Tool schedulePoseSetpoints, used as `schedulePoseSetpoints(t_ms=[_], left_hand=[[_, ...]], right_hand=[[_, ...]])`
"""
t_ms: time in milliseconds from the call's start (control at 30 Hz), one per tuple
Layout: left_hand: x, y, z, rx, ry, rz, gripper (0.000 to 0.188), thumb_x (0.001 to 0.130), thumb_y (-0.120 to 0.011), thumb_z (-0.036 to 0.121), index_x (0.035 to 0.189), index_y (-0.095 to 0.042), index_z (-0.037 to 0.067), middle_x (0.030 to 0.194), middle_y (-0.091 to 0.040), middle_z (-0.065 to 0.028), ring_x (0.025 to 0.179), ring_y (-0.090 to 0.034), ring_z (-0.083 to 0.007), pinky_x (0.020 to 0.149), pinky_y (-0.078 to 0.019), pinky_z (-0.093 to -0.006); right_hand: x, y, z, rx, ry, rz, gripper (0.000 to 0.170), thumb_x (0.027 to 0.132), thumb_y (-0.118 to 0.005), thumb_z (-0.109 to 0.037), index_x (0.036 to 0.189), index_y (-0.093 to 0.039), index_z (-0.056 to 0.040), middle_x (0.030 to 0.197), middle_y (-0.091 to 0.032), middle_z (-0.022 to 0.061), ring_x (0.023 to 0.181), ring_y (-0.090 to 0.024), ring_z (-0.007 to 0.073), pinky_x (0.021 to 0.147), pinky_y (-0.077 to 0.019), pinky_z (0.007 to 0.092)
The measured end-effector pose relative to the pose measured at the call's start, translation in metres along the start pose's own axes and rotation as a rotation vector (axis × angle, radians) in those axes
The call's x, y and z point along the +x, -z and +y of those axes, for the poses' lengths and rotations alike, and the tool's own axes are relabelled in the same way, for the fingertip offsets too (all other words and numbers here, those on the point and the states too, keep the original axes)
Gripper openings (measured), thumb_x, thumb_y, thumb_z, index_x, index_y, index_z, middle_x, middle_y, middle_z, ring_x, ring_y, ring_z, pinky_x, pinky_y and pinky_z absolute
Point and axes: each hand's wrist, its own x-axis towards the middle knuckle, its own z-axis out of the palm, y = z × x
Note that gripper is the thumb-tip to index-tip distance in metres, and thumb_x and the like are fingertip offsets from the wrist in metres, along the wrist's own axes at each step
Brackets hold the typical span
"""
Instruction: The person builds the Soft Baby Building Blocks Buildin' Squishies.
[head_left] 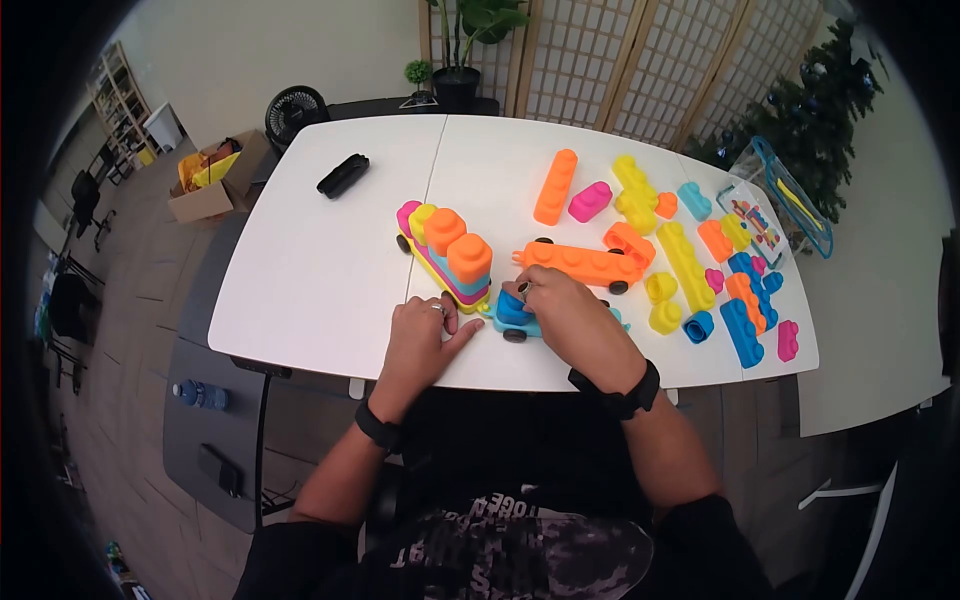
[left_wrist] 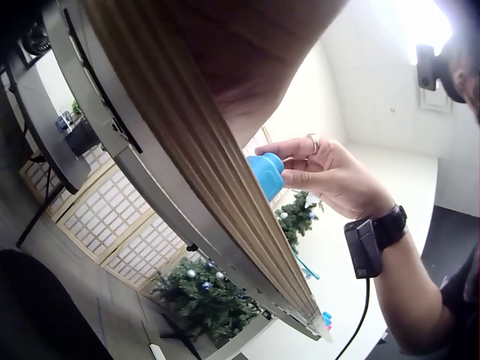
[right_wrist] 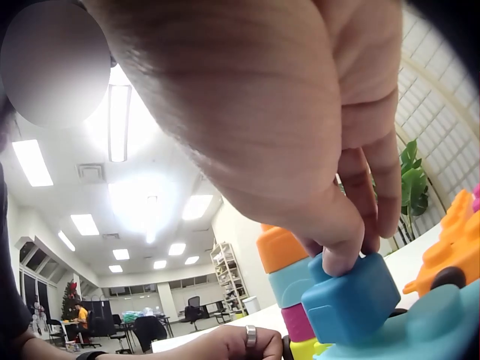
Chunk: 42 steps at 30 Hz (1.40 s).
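My right hand (head_left: 572, 318) pinches a blue building block (right_wrist: 352, 300) from above, thumb and fingers around its top stud. The block sits over the left end of a teal wheeled base (head_left: 527, 328). My left hand (head_left: 425, 338) rests on the table beside the yellow wheeled base (head_left: 437, 266), its fingertips at that base's near wheel and its thumb stretched toward the teal base. Pink, light blue, yellow and orange blocks (head_left: 468, 257) are stacked on the yellow base. In the left wrist view the left palm and the table edge fill much of the picture.
Behind the right hand stands an orange wheeled base (head_left: 580, 263) with an orange block on it. Several loose blocks, among them a long yellow one (head_left: 685, 266), lie to the right. A black case (head_left: 343, 176) lies at the far left, and a clear bag (head_left: 785, 195) at the far right.
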Motion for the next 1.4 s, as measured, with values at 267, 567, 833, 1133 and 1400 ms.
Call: schedulePoseSetpoints(t_ms=[267,567,833,1133,1400], left_hand=[[-0.001,-0.007,-0.002,-0.003,-0.040,0.068,0.041,0.090,-0.089,0.028,0.073,-0.058,0.006,0.068,-0.059,-0.0084,0.074,-0.057,-0.0302,0.079,-0.0433,-0.0434],[-0.005,0.000,0.004,-0.167,0.109,0.084,0.039,0.091,-0.090,0.021,0.076,-0.058,0.004,0.067,-0.058,-0.0068,0.057,-0.054,-0.0221,0.056,-0.0440,-0.0366],[0.004,0.012,0.060,-0.125,-0.260,0.155,0.047,0.091,-0.088,0.013,0.135,-0.072,0.007,0.133,-0.073,-0.0117,0.062,-0.067,-0.0177,0.056,-0.0557,-0.0316],[0.009,-0.009,0.055,-0.108,-0.123,-0.001,0.055,0.096,-0.084,0.020,0.146,-0.064,0.011,0.131,-0.075,-0.0163,0.081,-0.073,-0.0324,0.073,-0.0599,-0.0390],[0.003,-0.029,0.037,-0.175,0.051,0.040,0.074,0.099,-0.083,0.024,0.164,-0.050,0.010,0.107,-0.078,-0.0210,0.061,-0.068,-0.0254,0.062,-0.0540,-0.0343]], right_hand=[[-0.009,-0.017,0.005,-0.005,-0.030,-0.045,0.045,0.099,-0.063,-0.001,0.144,-0.069,-0.0007,0.132,-0.068,0.0191,0.122,-0.068,0.0373,0.105,-0.0562,0.0423],[-0.067,0.003,0.025,-0.181,-0.193,0.115,0.062,0.095,-0.081,-0.027,0.147,-0.063,0.0007,0.127,-0.069,0.0153,0.125,-0.063,0.0340,0.109,-0.0496,0.0467],[-0.091,-0.011,0.045,-0.180,-0.335,0.118,0.049,0.094,-0.079,-0.018,0.141,-0.072,-0.0095,0.126,-0.067,0.0085,0.122,-0.064,0.0277,0.094,-0.0555,0.0422],[-0.097,-0.018,0.040,-0.245,-0.344,0.146,0.047,0.097,-0.076,-0.017,0.143,-0.070,-0.0094,0.128,-0.065,0.0106,0.121,-0.063,0.0281,0.090,-0.0564,0.0415],[-0.100,0.011,0.055,-0.113,-0.209,0.162,0.047,0.098,-0.077,-0.027,0.139,-0.071,-0.0038,0.123,-0.067,0.0099,0.114,-0.067,0.0294,0.090,-0.0586,0.0426]])
